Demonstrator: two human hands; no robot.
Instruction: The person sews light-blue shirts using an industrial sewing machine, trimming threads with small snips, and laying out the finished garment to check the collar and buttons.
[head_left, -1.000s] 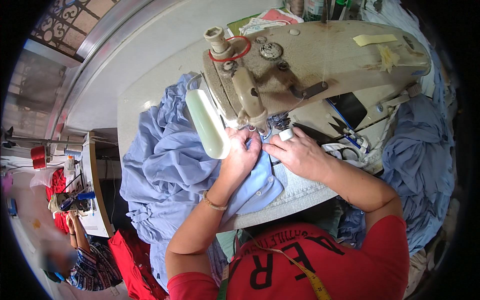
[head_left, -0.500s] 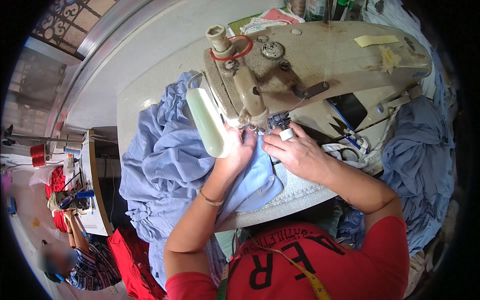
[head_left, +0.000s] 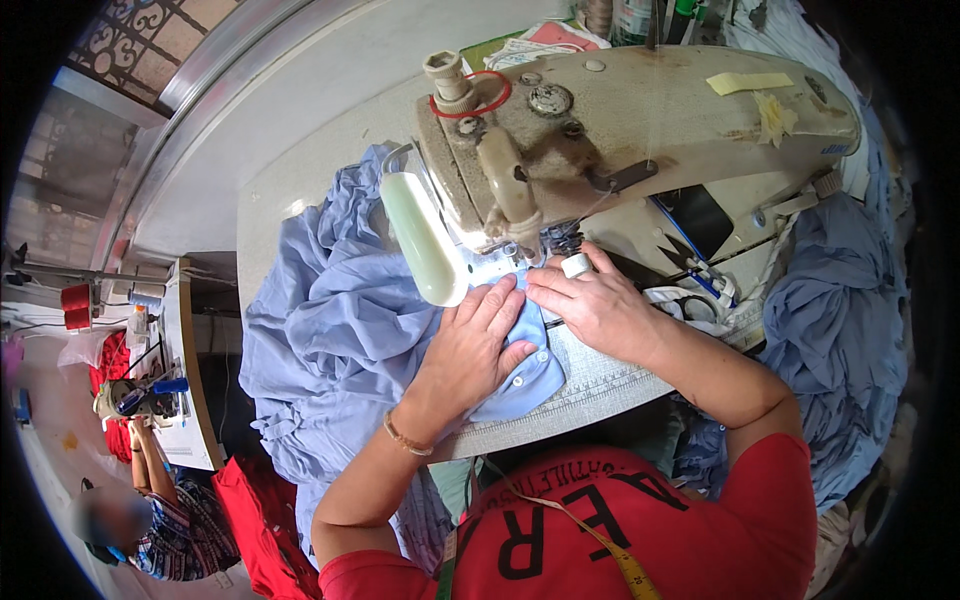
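A light blue buttoned shirt (head_left: 538, 372) lies under the needle end of a sewing machine (head_left: 580, 130), its larger bunched part spread to the left. My left hand (head_left: 472, 345) rests flat on it, fingers stretched toward the presser foot and thumb beside the white buttons. My right hand (head_left: 605, 308) is close to the needle area, its thumb side closed on the shirt's edge. Another of its fingers reaches past a white knob (head_left: 576, 265). The needle tip and the underside of the cloth are hidden.
A pale green lamp cover (head_left: 425, 240) hangs left of the machine head. Scissors (head_left: 695, 262) and a dark phone-like slab (head_left: 697, 220) lie right of my right hand. More blue cloth (head_left: 835, 300) is heaped at the right. Another person (head_left: 185, 530) works at a table far left.
My left hand has come back from beside the needle toward me and now lies flat on the shirt, uncovering more of the presser foot. My right hand has barely moved.
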